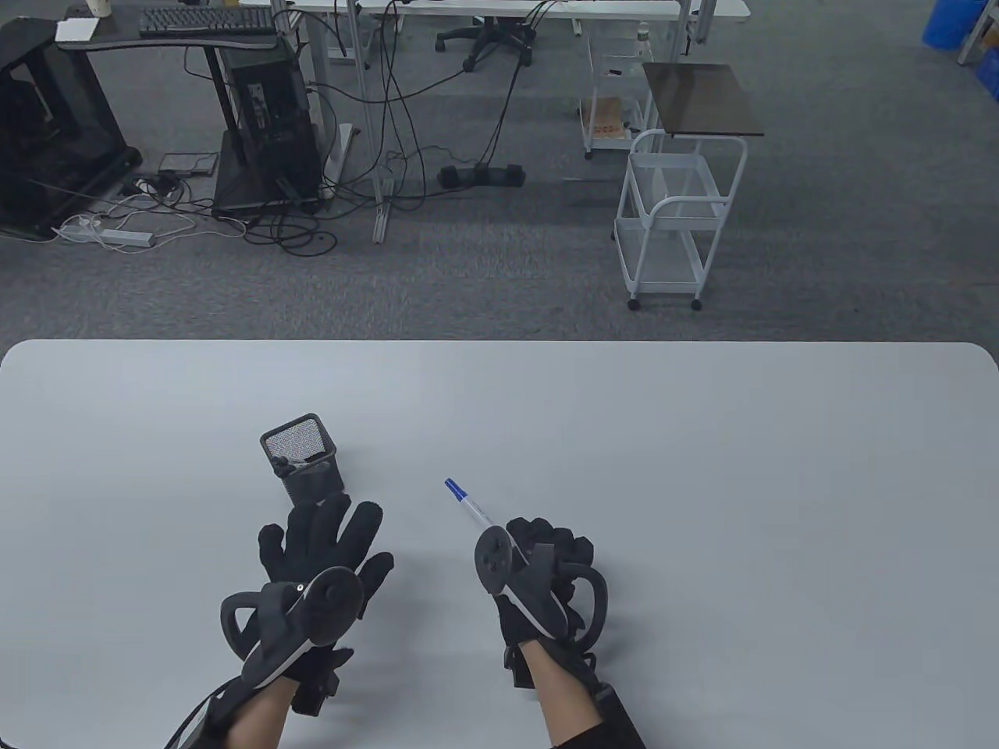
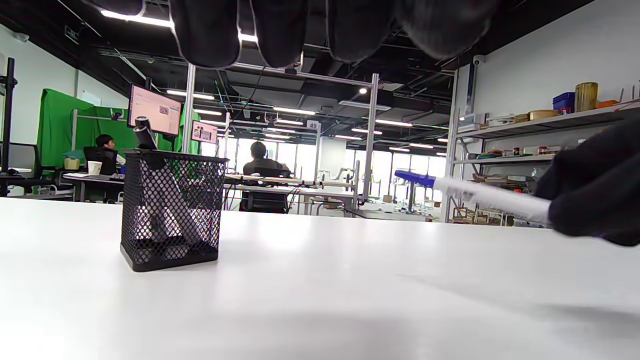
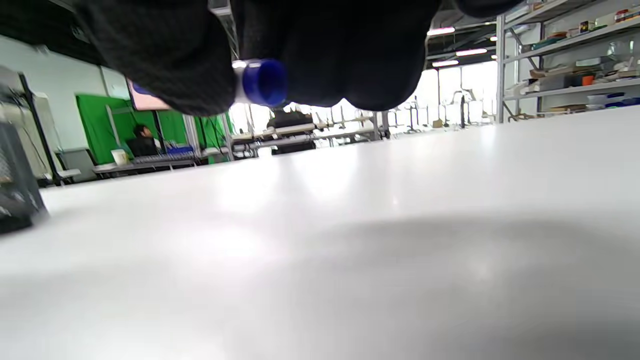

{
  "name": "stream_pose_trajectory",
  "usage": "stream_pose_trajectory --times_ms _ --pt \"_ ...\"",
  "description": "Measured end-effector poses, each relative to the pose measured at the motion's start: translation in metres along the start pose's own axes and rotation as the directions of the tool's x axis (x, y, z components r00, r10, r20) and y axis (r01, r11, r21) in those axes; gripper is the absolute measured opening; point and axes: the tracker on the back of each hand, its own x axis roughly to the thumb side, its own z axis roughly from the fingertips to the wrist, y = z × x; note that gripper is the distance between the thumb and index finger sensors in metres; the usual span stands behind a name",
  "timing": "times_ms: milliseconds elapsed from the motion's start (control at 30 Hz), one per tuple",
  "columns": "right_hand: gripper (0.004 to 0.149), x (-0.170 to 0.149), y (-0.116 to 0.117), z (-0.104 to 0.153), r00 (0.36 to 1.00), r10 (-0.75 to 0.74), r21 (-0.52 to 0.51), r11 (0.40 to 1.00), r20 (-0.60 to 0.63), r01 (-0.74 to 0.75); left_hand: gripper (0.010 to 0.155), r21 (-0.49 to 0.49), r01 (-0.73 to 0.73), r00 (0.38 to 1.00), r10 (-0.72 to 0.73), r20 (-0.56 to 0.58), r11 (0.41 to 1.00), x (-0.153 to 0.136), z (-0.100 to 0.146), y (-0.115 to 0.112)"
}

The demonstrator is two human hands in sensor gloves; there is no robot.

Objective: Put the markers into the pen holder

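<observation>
A black mesh pen holder (image 1: 302, 457) stands on the white table (image 1: 702, 468) left of centre, with a black marker (image 2: 142, 134) leaning inside it. My right hand (image 1: 546, 546) grips a white marker with a blue cap (image 1: 467, 503), held just above the table and pointing up-left toward the holder. The marker also shows in the left wrist view (image 2: 475, 195), and its blue cap shows in the right wrist view (image 3: 264, 82). My left hand (image 1: 332, 538) lies open and empty, fingers spread, just in front of the holder (image 2: 172, 210).
The white table's far edge (image 1: 499, 342) runs across the middle of the table view. Beyond it on the carpet stand a white wire cart (image 1: 675, 218), desks and cables. The holder's edge shows at the far left of the right wrist view (image 3: 15, 185).
</observation>
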Motion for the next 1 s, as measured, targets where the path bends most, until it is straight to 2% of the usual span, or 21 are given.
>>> stream_pose_trajectory --times_ms 233,433,700,1000 --pt "0.054 -0.006 -0.04 0.028 0.99 -0.075 -0.135 0.987 0.12 0.091 0.065 0.059 -0.072 0.997 0.07 0.028 0.996 0.002 0.007 0.02" --pt "0.052 0.001 -0.065 0.057 0.966 -0.085 -0.228 0.963 0.245 0.143 0.07 0.123 -0.239 0.969 0.228 0.095 0.963 0.003 0.018 0.044" --pt "0.05 0.009 -0.078 0.08 0.94 -0.093 -0.257 0.949 0.327 0.183 0.07 0.108 -0.338 0.935 0.32 0.15 0.935 0.007 0.027 0.057" --pt "0.049 0.012 -0.076 0.08 0.931 -0.116 -0.233 0.951 0.346 0.205 0.051 0.029 -0.366 0.915 0.354 0.194 0.93 0.019 0.027 0.053"
